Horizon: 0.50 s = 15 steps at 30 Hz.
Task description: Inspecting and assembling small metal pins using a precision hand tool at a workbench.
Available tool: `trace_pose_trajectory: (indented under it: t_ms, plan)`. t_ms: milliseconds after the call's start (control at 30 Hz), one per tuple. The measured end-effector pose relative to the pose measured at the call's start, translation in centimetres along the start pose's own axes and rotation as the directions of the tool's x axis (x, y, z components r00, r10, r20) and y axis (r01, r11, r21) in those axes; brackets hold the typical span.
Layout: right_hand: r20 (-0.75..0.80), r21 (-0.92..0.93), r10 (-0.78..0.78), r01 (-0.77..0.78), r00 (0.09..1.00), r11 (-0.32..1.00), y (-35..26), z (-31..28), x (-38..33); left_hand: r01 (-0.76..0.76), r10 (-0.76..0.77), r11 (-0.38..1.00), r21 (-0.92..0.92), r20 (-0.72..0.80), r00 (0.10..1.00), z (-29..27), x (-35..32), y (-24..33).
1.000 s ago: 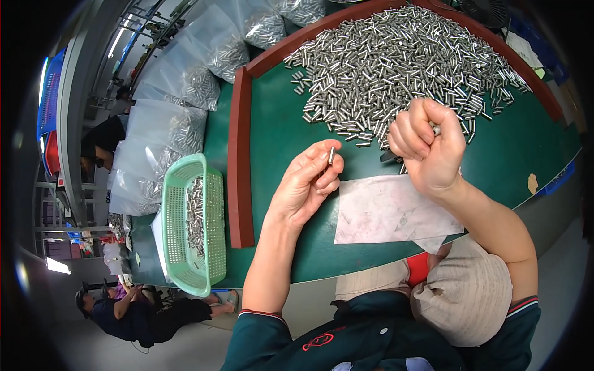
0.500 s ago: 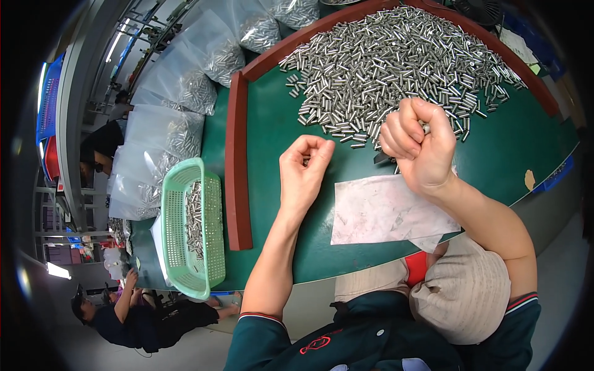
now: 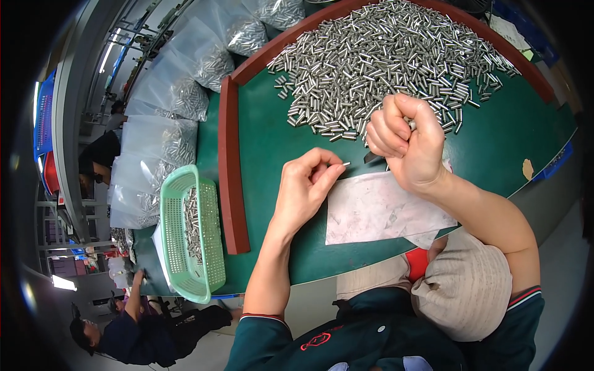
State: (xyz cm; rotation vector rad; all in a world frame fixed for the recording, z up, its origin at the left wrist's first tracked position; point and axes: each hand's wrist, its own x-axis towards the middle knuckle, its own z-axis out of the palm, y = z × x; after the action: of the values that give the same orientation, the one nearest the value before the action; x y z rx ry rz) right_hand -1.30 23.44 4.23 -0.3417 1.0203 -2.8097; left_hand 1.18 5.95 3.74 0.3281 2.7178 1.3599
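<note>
My left hand (image 3: pixel 302 190) pinches a small silver metal pin (image 3: pixel 346 164) between thumb and forefinger, its end sticking out past the fingertips. To the right, my right hand (image 3: pixel 413 142) is closed in a fist just in front of a large heap of metal pins (image 3: pixel 383 68). What the fist holds is hidden by its fingers. A dark, flat piece (image 3: pixel 371 157) shows beside and below the right fingers; its kind cannot be made out. A stained whitish cloth (image 3: pixel 377 213) lies under and in front of both hands on the green tabletop (image 3: pixel 272 148).
Red-brown rails (image 3: pixel 230 167) border the heap on the left and far sides. Left of the rail stands a light green plastic basket (image 3: pixel 215 247) with pins in it. Clear bags (image 3: pixel 185 93) of pins line the table's left edge. Another person (image 3: pixel 133 334) is at lower left.
My left hand has tilted to the right, and the pin now shows at its fingertips. My right fist has shifted slightly left. The whole view has turned a little.
</note>
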Motion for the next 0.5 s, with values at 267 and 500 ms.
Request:
trace_pose_trajectory:
  t_ms: [267, 500]
  plan:
    - [0.042, 0.012, 0.025, -0.026, 0.999, 1.0, 0.0, 0.2, -0.2, 0.22, -0.1, 0.54, -0.812, 0.198, 0.975, -1.1, -0.1, -0.9]
    - [0.034, -0.003, 0.036, -0.036, 0.999, 0.999, 0.1, 0.2, -0.1, 0.247, -0.163, 0.529, -0.812, 0.188, 0.969, -0.9, 0.0, -1.1]
